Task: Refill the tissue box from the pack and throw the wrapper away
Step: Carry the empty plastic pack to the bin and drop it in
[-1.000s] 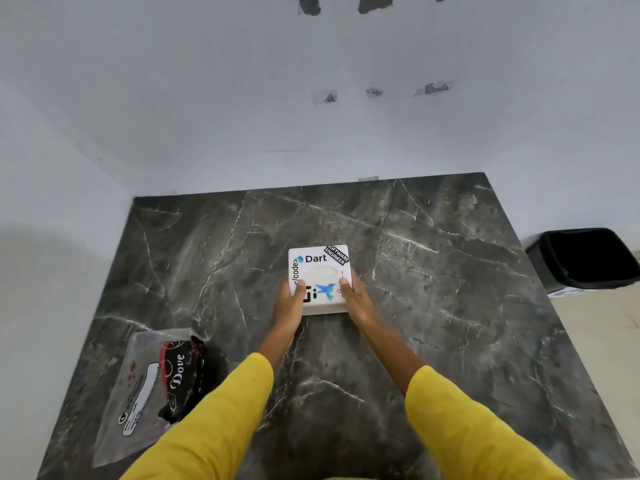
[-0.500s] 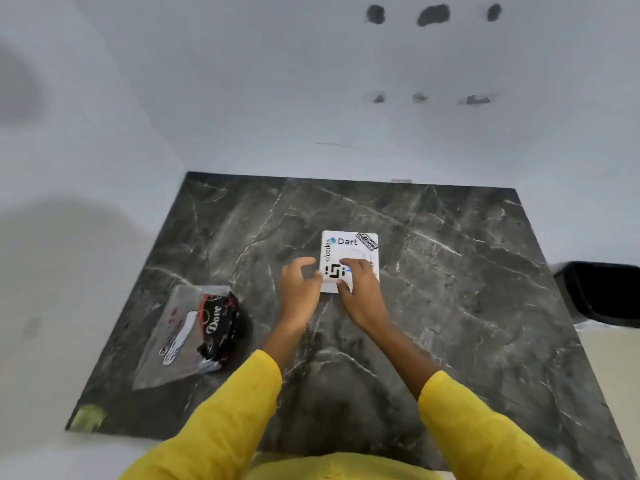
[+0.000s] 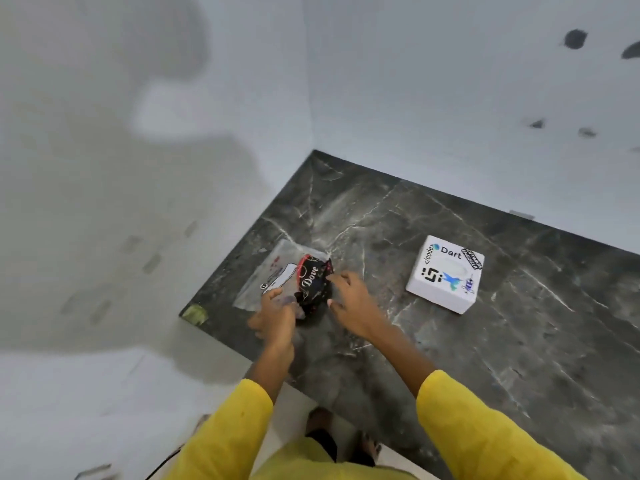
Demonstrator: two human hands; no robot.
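Observation:
A white square tissue box (image 3: 445, 274) with stickers lies flat on the dark marble table (image 3: 485, 358), right of my hands. Near the table's left corner lies a clear plastic wrapper (image 3: 273, 271) with a crumpled black "Dove" wrapper (image 3: 313, 284) on top of it. My left hand (image 3: 275, 315) pinches the near edge of the clear wrapper. My right hand (image 3: 353, 303) has its fingers spread and its fingertips touch the right side of the black wrapper.
White walls meet at the corner behind the table. A green patch (image 3: 195, 314) marks the table's left corner. My feet (image 3: 341, 436) stand on the pale floor below the table's near edge.
Both hands left the tissue box and moved left to the wrappers. My view swung left, so the box now sits to the right and the black bin is out of view.

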